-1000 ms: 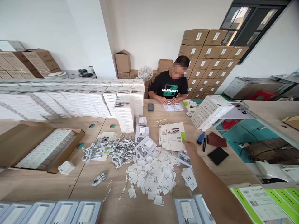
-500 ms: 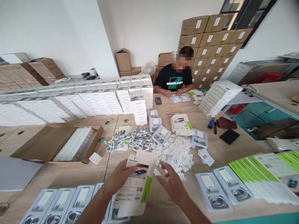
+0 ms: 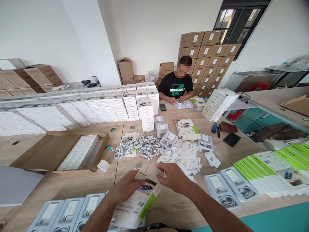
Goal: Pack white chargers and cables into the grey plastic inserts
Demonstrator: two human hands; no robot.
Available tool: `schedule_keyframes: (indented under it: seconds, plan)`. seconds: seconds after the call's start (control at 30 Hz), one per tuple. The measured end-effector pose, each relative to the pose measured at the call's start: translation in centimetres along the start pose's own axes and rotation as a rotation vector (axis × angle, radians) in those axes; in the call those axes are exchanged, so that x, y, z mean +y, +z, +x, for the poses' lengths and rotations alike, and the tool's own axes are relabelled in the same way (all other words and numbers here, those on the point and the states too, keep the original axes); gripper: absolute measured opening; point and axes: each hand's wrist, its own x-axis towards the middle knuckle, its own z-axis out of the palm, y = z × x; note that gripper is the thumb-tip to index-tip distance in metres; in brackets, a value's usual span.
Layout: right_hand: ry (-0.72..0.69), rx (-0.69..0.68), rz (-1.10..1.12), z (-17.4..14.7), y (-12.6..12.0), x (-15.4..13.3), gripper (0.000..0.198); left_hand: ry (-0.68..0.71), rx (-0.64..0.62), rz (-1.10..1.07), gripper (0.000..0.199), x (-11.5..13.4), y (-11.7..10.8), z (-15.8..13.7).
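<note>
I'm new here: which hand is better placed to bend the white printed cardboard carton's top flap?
Right hand, probably: it's at the top flap, while the left hand grips the carton's left side.

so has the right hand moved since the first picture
Yes: it was at the stack of flat cartons; the right hand is now left of that stack and nearer the wearer, at the carton.

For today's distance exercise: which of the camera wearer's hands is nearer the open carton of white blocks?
Left. The left hand is to the right of the open carton, on the left edge of the printed packaging; the right hand is farther right, at its top flap.
</note>
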Motion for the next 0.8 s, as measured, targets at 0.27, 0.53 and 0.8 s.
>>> schedule_keyframes:
  seconds: [0.27, 0.53, 0.8]
  plan:
    - [-0.072, 0.025, -0.262, 0.2, 2.4, -0.3, 0.012, -0.055, -0.002, 0.059, 0.033, -0.5, 0.1, -1.1]
    - [-0.098, -0.03, 0.025, -0.6, 2.2, -0.9, 0.004, -0.239, 0.157, 0.321, 0.036, 0.9, 0.0, -1.2]
    - [-0.043, 0.032, -0.121, -0.8, 2.9, -0.7, 0.013, -0.138, 0.225, 0.717, 0.028, 2.3, 1.0, 0.4]
